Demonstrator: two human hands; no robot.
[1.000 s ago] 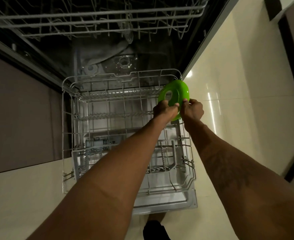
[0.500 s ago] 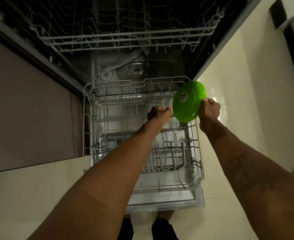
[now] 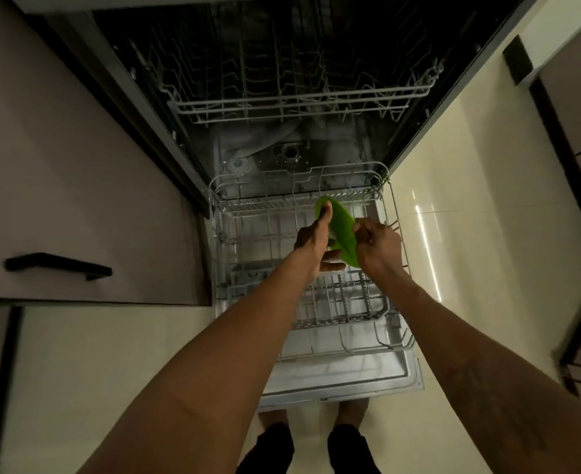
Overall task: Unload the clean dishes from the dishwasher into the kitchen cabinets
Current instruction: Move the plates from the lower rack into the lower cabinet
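Two grips hold the green plate (image 3: 342, 224) edge-on over the lower rack (image 3: 350, 313): your left grip (image 3: 313, 244) pinches its left side, your right grip (image 3: 379, 242) its right rim; long axis runs far-left to near-right

Looking straight down into open dishwasher. Gripping green plate (image 3: 342, 225) with both hands, above far right part of pulled-out lower rack (image 3: 218, 234); tilted almost edge-on, clear of the wires. Left hand (image 3: 313, 242): thumb up along far rim, fingers under near edge. Right hand (image 3: 379, 242): fingers curled on right edge. Further back, upper rack (image 3: 299, 104), pushed into dark tub. Under lower rack, lowered door (image 3: 333, 378), near edge just beyond two bare feet (image 3: 272, 416). At left, cabinet front with black handle (image 3: 56, 266). At right, glossy cream floor (image 3: 470, 234) with light streaks.
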